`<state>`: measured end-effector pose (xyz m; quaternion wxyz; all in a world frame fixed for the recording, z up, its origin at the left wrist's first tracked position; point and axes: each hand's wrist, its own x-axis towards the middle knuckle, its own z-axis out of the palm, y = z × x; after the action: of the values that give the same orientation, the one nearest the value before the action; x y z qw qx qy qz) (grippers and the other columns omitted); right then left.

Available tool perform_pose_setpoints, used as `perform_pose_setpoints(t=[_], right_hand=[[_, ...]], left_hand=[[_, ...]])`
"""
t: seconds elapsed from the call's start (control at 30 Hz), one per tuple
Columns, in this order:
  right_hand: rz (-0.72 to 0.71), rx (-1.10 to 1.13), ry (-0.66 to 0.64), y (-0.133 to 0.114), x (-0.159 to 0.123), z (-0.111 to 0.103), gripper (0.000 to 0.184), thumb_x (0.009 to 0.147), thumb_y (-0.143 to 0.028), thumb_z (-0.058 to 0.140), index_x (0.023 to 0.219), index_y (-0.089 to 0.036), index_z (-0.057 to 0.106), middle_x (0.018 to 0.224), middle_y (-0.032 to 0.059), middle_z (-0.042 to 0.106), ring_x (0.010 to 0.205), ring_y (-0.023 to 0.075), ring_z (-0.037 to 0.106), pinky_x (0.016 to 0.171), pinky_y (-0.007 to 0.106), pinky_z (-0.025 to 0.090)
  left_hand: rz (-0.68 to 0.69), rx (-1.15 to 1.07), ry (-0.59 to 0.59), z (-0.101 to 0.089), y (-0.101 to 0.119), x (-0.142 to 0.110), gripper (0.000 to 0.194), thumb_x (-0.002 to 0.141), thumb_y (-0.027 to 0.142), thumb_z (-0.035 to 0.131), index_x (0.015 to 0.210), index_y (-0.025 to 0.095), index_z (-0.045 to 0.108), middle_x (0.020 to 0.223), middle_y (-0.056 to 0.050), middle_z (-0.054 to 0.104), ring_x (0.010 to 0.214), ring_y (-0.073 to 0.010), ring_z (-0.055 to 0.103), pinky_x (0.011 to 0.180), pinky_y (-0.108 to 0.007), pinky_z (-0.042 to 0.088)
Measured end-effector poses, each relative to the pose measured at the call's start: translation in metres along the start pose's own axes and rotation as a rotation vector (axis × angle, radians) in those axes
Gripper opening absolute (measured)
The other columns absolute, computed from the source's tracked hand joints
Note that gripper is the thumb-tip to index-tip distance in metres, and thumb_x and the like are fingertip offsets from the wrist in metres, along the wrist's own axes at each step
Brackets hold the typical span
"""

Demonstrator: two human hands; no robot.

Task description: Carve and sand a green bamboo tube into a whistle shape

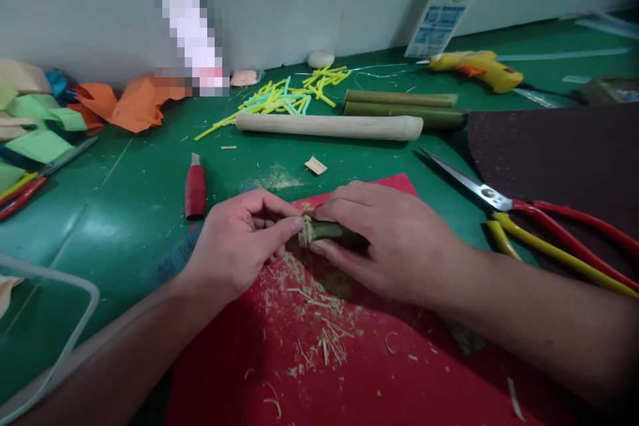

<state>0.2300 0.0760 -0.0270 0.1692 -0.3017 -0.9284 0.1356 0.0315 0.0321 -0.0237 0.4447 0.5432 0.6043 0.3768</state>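
A short piece of green bamboo (332, 233) lies sideways low over the red sheet (389, 373), with a pale ring scraped near its left end. My right hand (384, 233) wraps over its right part from above, hiding that end. At the left end, my left hand (244, 239) is closed, thumb and forefinger pinching the bamboo's edge; whether anything else is between these fingers is hidden. Fine shavings (324, 309) are scattered on the sheet below both hands. Beyond my left hand stands a red-handled knife (195, 190) with a short blade.
Behind my hands lie a peeled bamboo stick (329, 126), green bamboo lengths (404, 110) and yellow strips (272, 100). To the right are red-handled scissors (492, 196), yellow-handled pliers (544, 249) and a yellow glue gun (479, 70). Orange paper (140, 103) sits at the back left.
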Motion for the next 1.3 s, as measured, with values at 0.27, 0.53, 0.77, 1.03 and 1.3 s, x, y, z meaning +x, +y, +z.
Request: perform_pose_setpoints(t=[0.27, 0.53, 0.77, 1.03, 1.3], right_hand=[[0.038, 0.055, -0.049, -0.001, 0.0, -0.004, 0.025, 0.091, -0.035, 0.053, 0.096, -0.015, 0.067, 0.093, 0.0076, 0.064, 0.091, 0.0216, 0.057, 0.079, 0.034, 0.044], [0.027, 0.049, -0.033, 0.0, 0.003, -0.004, 0.023, 0.089, -0.034, 0.055, 0.09, -0.014, 0.066, 0.085, 0.0063, 0.061, 0.083, 0.0201, 0.056, 0.069, 0.031, 0.041], [0.024, 0.033, -0.041, 0.002, 0.002, -0.004, 0.025, 0.089, -0.036, 0.055, 0.091, -0.015, 0.067, 0.083, 0.0054, 0.058, 0.081, 0.0195, 0.054, 0.066, 0.031, 0.039], [-0.003, -0.026, -0.033, 0.006, 0.004, -0.002, 0.03, 0.093, -0.037, 0.049, 0.094, -0.014, 0.068, 0.086, 0.0076, 0.061, 0.086, 0.0215, 0.056, 0.072, 0.033, 0.041], [0.031, -0.145, 0.053, -0.001, 0.001, 0.002, 0.016, 0.084, -0.031, 0.063, 0.091, -0.017, 0.062, 0.087, 0.0053, 0.065, 0.081, 0.0215, 0.057, 0.068, 0.033, 0.04]], left_hand=[[0.139, 0.129, 0.023, 0.0, 0.0, 0.003, 0.009, 0.078, 0.026, 0.072, 0.076, 0.019, 0.069, 0.064, 0.004, 0.064, 0.054, -0.006, 0.055, 0.051, -0.016, 0.043], [0.252, 0.218, 0.035, 0.002, -0.002, 0.001, 0.006, 0.079, 0.023, 0.069, 0.075, 0.019, 0.069, 0.07, 0.002, 0.068, 0.06, -0.0084, 0.059, 0.056, -0.018, 0.046], [0.353, 0.266, 0.012, 0.003, -0.002, 0.001, 0.009, 0.081, 0.022, 0.066, 0.072, 0.019, 0.067, 0.072, 0.001, 0.069, 0.065, -0.0105, 0.061, 0.06, -0.022, 0.047], [0.341, 0.288, 0.106, 0.005, -0.005, 0.003, 0.009, 0.083, 0.026, 0.066, 0.077, 0.019, 0.069, 0.07, 0.002, 0.067, 0.06, -0.0088, 0.057, 0.056, -0.02, 0.045], [0.411, 0.378, 0.08, 0.002, -0.009, 0.007, 0.008, 0.084, 0.026, 0.066, 0.087, 0.021, 0.071, 0.083, 0.0, 0.07, 0.071, -0.0118, 0.061, 0.064, -0.024, 0.047]])
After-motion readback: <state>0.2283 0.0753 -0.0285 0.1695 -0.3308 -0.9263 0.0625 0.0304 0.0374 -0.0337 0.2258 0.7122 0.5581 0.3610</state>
